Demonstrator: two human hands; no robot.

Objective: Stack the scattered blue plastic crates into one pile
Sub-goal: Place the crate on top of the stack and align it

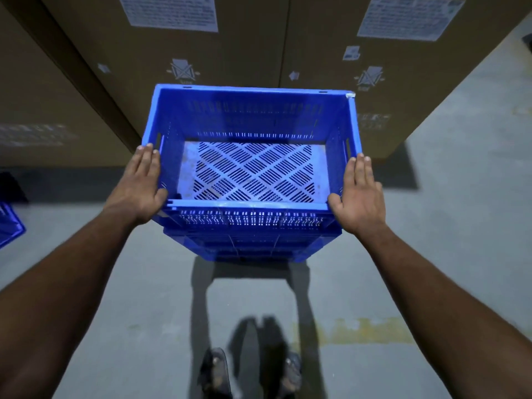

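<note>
A blue slatted plastic crate [253, 92] sits open side up on top of a pile of blue crates [250, 243] on the grey floor in front of me. Its inside holds nothing, and the perforated bottom shows. My left hand [141, 188] lies flat against the crate's left side, fingers straight, thumb at the near left corner. Flat against the right side is my right hand [359, 194], its thumb at the near right corner. Neither hand curls round the rim or into the handle slots.
Part of another blue crate [8, 226] shows at the left edge on the floor. Tall labelled cardboard boxes [230, 53] stand directly behind the pile and to the left. My feet [250, 372] are just short of the pile, with yellow floor marking to the right.
</note>
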